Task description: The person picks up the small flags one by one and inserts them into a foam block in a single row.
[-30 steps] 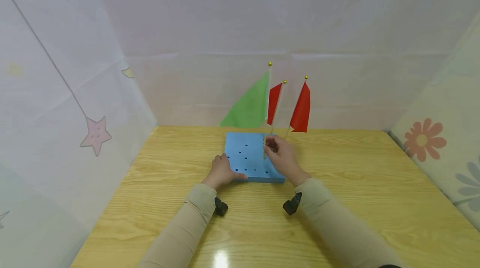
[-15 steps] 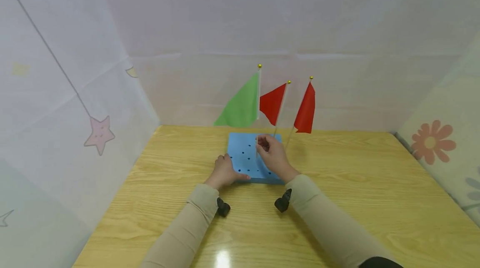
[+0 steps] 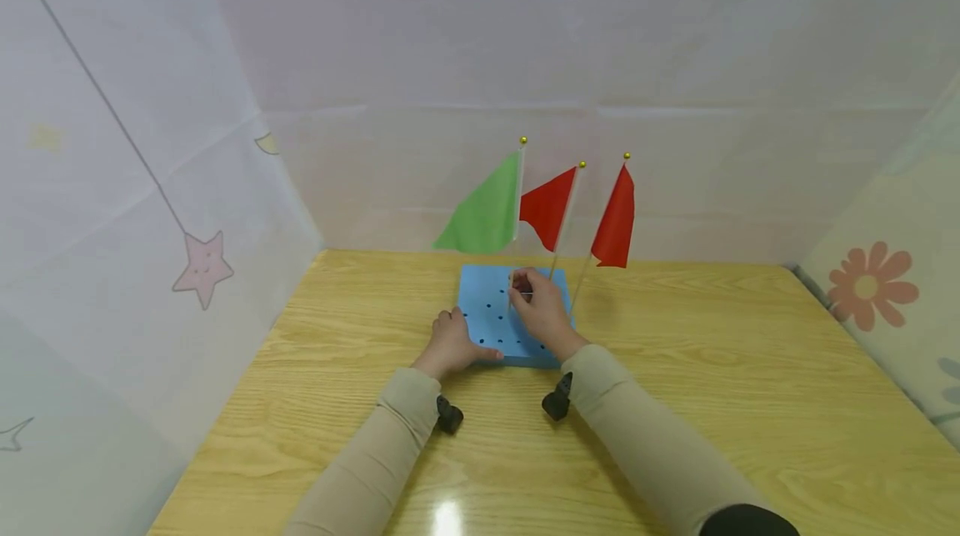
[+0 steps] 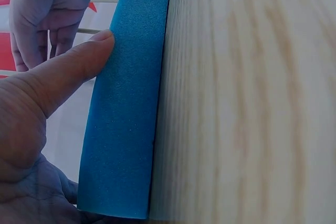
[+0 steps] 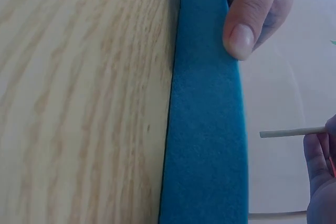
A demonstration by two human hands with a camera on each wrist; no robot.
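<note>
A blue foam block (image 3: 474, 290) with several dark holes in its top lies on the table. My left hand (image 3: 450, 344) grips its near left corner, thumb (image 4: 89, 56) along the front edge. Over the block, my right hand (image 3: 543, 311) pinches the thin stick of a green flag (image 3: 483, 207), which stands nearly upright with a gold ball on top. In the right wrist view the bare lower end of the stick (image 5: 291, 132) shows above the block's edge. Two red flags, one (image 3: 551, 204) leaning behind my right hand and another (image 3: 617, 223) farther right, stand at the block's right side.
The wooden table (image 3: 697, 353) spreads out on both sides of the block. A pale cloth backdrop (image 3: 480, 36) rises behind the table and along its sides, printed with a star (image 3: 204, 269) and flowers (image 3: 872, 286).
My right hand has carried the green flag leftward over the block and then slightly down, uncovering more of the nearer red flag. My left hand stays at the block's corner.
</note>
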